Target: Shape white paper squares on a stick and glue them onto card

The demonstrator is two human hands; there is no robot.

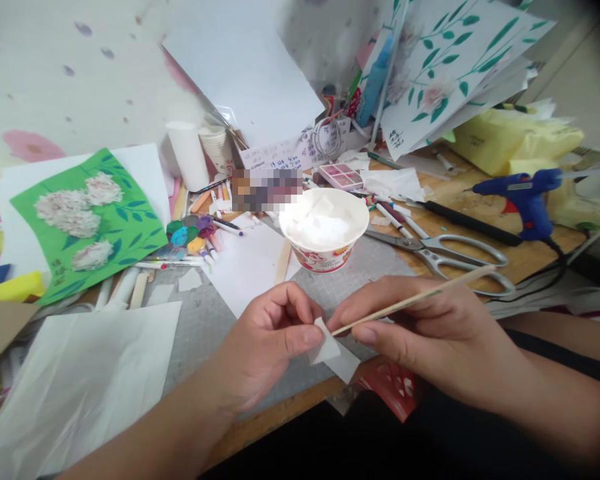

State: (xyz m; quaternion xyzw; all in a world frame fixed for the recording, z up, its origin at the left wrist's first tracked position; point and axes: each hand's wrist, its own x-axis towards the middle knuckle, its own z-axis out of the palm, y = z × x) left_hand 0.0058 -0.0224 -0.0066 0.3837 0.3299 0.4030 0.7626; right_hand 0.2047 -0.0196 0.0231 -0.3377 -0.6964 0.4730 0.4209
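A small piece of white paper (325, 347) is pinched between the thumb and fingers of my left hand (275, 333), near the table's front edge. My right hand (425, 327) grips a thin wooden stick (415, 301) like a pen, its lower tip touching or very close to the paper. Beyond both hands stands a paper bowl (325, 257) with red print, holding something white and soft-looking. Another white flap hangs below the pinched piece; whether the two are joined I cannot tell.
Metal scissors (443, 257) and a blue glue gun (525, 197) lie to the right. At the left are a green sheet with paper flowers (130, 230) and thin white sheets (95, 360). Markers, paint blobs (195, 233) and paper cups (215, 148) crowd the back.
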